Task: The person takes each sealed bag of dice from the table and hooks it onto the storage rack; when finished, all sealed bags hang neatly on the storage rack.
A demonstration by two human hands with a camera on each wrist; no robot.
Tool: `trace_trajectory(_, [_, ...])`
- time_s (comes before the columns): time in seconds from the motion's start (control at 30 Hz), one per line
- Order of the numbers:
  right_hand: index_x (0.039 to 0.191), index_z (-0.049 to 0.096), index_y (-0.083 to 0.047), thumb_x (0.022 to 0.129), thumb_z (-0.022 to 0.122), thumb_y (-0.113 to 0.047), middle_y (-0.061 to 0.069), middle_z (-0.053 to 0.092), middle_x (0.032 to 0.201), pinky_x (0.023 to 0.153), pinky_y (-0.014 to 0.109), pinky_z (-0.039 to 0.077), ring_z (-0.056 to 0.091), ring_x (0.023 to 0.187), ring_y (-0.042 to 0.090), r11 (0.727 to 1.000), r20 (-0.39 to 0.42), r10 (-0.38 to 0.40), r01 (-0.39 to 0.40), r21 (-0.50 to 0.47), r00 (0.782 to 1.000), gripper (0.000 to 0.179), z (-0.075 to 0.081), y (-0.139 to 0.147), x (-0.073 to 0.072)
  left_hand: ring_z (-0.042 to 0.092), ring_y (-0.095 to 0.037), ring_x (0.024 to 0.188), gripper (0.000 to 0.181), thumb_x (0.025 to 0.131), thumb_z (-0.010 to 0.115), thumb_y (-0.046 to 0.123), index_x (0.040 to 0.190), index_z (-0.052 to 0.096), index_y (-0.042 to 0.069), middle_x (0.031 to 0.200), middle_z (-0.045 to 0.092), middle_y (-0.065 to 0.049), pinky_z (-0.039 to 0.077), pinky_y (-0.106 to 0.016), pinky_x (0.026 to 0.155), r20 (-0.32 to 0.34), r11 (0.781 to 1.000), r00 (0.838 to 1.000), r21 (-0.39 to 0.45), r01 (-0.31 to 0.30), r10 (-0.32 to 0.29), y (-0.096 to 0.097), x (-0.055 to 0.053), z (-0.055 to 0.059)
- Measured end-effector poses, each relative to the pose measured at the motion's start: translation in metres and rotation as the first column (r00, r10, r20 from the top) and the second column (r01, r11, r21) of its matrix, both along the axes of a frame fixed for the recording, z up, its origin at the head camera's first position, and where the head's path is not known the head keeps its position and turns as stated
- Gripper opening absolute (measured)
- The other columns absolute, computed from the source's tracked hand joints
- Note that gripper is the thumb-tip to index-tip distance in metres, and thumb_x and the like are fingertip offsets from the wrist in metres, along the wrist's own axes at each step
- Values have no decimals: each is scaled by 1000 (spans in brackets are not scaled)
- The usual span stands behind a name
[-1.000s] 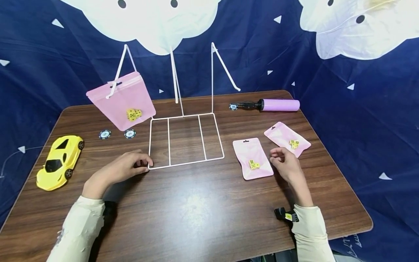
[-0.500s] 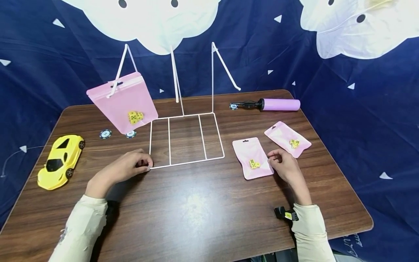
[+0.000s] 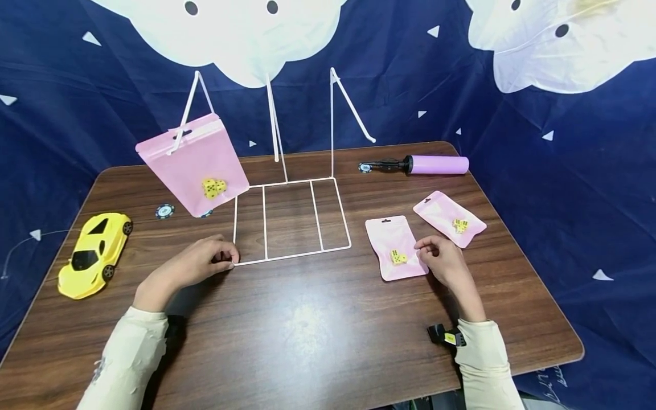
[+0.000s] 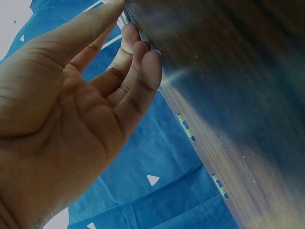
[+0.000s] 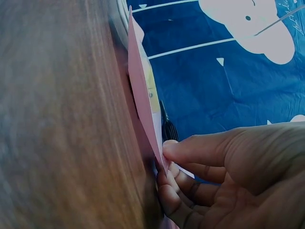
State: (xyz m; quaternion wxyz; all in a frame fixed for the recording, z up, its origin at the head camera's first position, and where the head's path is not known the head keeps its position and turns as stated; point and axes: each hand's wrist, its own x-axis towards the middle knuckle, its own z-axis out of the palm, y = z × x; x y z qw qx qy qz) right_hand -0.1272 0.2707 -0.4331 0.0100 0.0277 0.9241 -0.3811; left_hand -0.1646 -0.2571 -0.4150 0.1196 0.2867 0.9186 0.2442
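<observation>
At its front left corner, the white wire rack (image 3: 292,255) is pinched by my left hand (image 3: 192,263), whose thumb and index finger meet on the wire. My right hand (image 3: 446,259) pinches the right edge of a pink zip bag (image 3: 389,233) lying on the table, with yellow dice (image 3: 397,257) showing through its window. In the right wrist view the thumb (image 5: 174,150) is on one face of that bag and fingers are behind it. From the rack's left hook hangs another pink zip bag (image 3: 189,165) with yellow dice. A third such bag (image 3: 435,208) lies right of my right hand.
A yellow toy car (image 3: 94,255) stands on the left of the wooden table (image 3: 307,353). At the back right lies a purple hand pump (image 3: 438,164), its tip near a poker chip (image 3: 365,168). Another chip (image 3: 164,211) is left of the hanging bag.
My right hand has moved slightly left onto the nearer bag's edge and now pinches it. The hanging bag has swung down and right, covering most of a chip. The left hand stays at the rack corner.
</observation>
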Motion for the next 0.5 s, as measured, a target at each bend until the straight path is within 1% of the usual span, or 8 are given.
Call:
trace_trajectory(0.27, [109, 75, 5, 96, 63, 5, 12, 69, 92, 72, 26, 44, 58, 84, 21, 999, -23, -23, 23, -30, 999, 18, 0, 1, 1, 53, -8, 80, 16, 96, 80, 1, 95, 71, 14, 90, 57, 4, 49, -34, 71, -14, 1000, 1000, 6, 1, -1, 0, 1, -1])
trace_trajectory(0.43, [113, 75, 6, 96, 63, 5, 15, 71, 98, 73, 22, 44, 59, 87, 20, 995, -36, -64, 61, -80, 997, 20, 1, -1, 2, 54, -10, 81, 16, 96, 80, 1, 95, 71, 14, 90, 57, 3, 50, -34, 72, -6, 1000, 1000, 0, -1, 1, 0, 1, -1])
trace_trajectory(0.5, [114, 74, 7, 96, 63, 5, 16, 71, 99, 70, 20, 43, 59, 87, 18, 990, -45, -89, 83, -115, 995, 20, 2, -2, 1, 54, -10, 81, 16, 96, 80, 1, 96, 71, 14, 90, 57, 2, 49, -34, 71, -1, 1000, 1000, -3, -3, 3, 0, 1, -1])
